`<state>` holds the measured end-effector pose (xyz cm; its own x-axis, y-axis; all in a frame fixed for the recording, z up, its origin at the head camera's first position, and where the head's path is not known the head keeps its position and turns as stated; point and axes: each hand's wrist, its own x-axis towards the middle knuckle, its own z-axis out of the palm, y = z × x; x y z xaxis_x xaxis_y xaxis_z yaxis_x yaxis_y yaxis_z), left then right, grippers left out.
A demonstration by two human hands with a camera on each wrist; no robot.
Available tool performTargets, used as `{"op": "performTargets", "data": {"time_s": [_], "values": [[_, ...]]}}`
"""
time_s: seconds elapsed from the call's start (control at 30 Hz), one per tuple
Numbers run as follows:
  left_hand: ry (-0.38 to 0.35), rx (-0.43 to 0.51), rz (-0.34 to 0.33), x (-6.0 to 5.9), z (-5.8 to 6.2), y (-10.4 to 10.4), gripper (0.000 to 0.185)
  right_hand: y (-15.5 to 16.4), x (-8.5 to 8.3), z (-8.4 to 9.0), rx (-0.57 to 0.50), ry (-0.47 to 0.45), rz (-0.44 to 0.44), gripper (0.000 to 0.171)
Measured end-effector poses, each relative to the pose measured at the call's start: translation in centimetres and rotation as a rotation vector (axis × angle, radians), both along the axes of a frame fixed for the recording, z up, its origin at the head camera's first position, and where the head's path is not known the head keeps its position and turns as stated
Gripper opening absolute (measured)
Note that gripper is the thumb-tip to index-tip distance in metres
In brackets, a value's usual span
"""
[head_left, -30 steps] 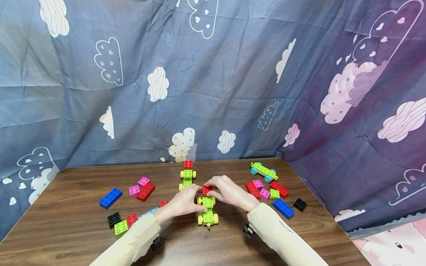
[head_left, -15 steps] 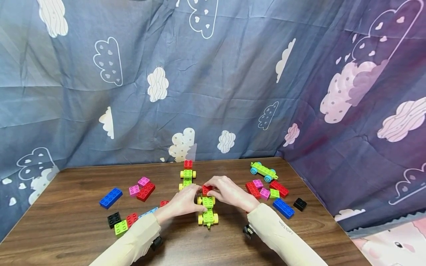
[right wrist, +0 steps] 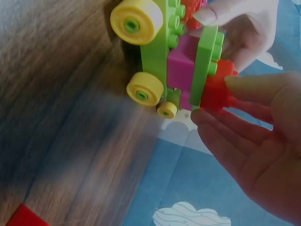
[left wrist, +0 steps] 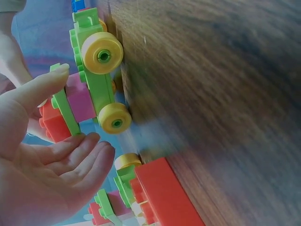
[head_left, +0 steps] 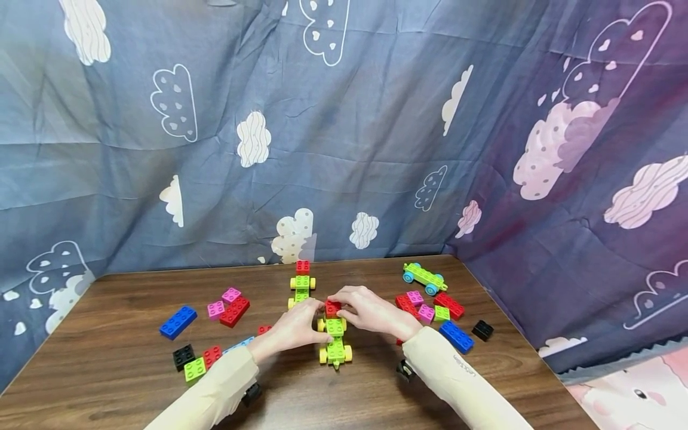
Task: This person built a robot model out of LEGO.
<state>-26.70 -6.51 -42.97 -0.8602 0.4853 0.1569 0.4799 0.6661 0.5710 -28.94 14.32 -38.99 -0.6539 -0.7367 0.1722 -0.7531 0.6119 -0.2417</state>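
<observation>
Pinching one studded red brick (head_left: pixel 332 308) atop our green yellow-wheeled cart (head_left: pixel 335 342): right hand (head_left: pixel 371 312) grips it; left hand (head_left: pixel 292 328) steadies the cart, fingers relaxed, on woodgrain table (head_left: pixel 107 370).

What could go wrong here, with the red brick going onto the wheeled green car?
1. The green car stands on yellow wheels on the wooden table; a push on the red brick could roll it away.
2. The right hand pinches the brick near its edge, so it may seat tilted.
3. The left hand only steadies the stack with fingertips; the stack could tip.
</observation>
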Motion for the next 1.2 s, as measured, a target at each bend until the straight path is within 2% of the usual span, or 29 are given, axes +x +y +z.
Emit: {"op": "performTargets", "data": {"time_s": [0.33,0.57,0.8,1.1,1.2], "values": [[0.012,-0.022,0.003,-0.02,0.06,0.01,0.065,0.18,-0.20,0.15,-0.031,0.037,-0.015,0.023],[0.047,-0.042,0.009,-0.07,-0.02,-0.05,0.065,-0.04,-0.05,0.14,-0.030,0.065,-0.030,0.022],[0.052,-0.038,0.016,0.09,-0.26,-0.09,0.069,0.02,0.00,-0.11,-0.021,0.043,-0.051,0.024],[0.063,0.005,0.018,0.28,-0.23,-0.28,0.068,0.51,-0.17,-0.38,-0.074,0.008,-0.050,0.028],[0.087,0.014,0.022,0.30,-0.19,-0.19,0.066,0.77,-0.17,-0.34,-0.095,-0.002,-0.046,0.028]]}}
